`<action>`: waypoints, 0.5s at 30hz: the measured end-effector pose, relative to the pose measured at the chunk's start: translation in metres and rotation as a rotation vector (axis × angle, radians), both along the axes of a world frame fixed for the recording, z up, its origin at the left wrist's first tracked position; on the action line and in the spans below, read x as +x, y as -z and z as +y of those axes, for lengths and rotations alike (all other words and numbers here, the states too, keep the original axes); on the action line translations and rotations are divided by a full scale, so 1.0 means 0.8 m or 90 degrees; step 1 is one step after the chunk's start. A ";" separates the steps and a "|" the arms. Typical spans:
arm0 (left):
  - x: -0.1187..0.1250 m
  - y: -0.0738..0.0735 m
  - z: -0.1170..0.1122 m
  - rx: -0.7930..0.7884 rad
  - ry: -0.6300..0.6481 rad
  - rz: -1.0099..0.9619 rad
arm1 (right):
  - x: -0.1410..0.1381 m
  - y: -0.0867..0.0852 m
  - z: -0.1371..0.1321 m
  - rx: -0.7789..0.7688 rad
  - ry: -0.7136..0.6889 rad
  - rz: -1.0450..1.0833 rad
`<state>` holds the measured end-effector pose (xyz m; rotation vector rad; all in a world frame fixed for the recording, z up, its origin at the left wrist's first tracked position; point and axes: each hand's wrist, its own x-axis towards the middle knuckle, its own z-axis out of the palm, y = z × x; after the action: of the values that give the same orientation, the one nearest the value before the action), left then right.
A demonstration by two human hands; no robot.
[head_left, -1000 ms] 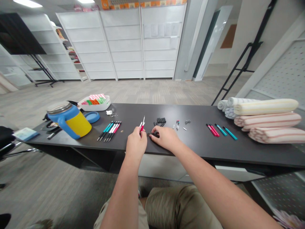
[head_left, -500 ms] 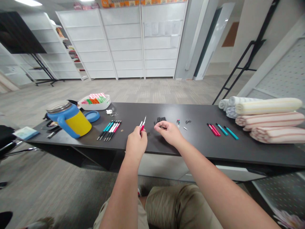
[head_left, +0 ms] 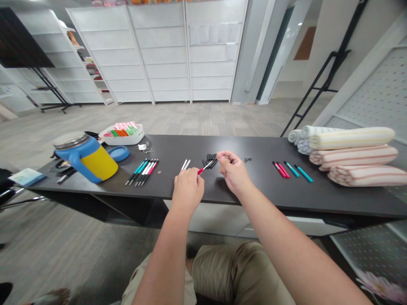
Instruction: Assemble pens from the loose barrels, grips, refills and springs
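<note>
My left hand [head_left: 189,185] is closed around a red pen [head_left: 200,171], whose thin silvery refill [head_left: 208,164] sticks out to the right. Close by on the right, my right hand [head_left: 233,171] has thumb and fingers pinched together near the tip of that refill; whatever small part it holds is mostly hidden. Several black pen grips [head_left: 211,156] lie on the table just behind the gap between my hands. Thin white refills [head_left: 185,164] rest beyond my left knuckles. Tiny metal parts [head_left: 248,159] sit past my right hand.
On the dark table [head_left: 270,146], assembled pens [head_left: 142,171] lie in a row at left, beside a blue-yellow jug [head_left: 95,163], a blue lid [head_left: 118,153] and a white basket [head_left: 138,136]. Red barrels [head_left: 281,169], teal barrels [head_left: 303,173] and rolled towels [head_left: 352,156] are at right.
My left hand has turned the red pen from pointing up and away to pointing right, toward my right hand. The right hand has shifted slightly right, and the view has moved a little.
</note>
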<state>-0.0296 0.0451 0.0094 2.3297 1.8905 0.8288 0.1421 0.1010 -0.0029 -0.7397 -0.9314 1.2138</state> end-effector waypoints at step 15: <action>0.001 0.002 0.000 0.012 0.018 -0.010 | -0.002 0.006 0.001 0.014 -0.030 -0.047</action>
<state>-0.0290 0.0451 0.0080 2.3469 1.8477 0.8646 0.1406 0.1015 -0.0073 -0.7523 -1.0266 1.2227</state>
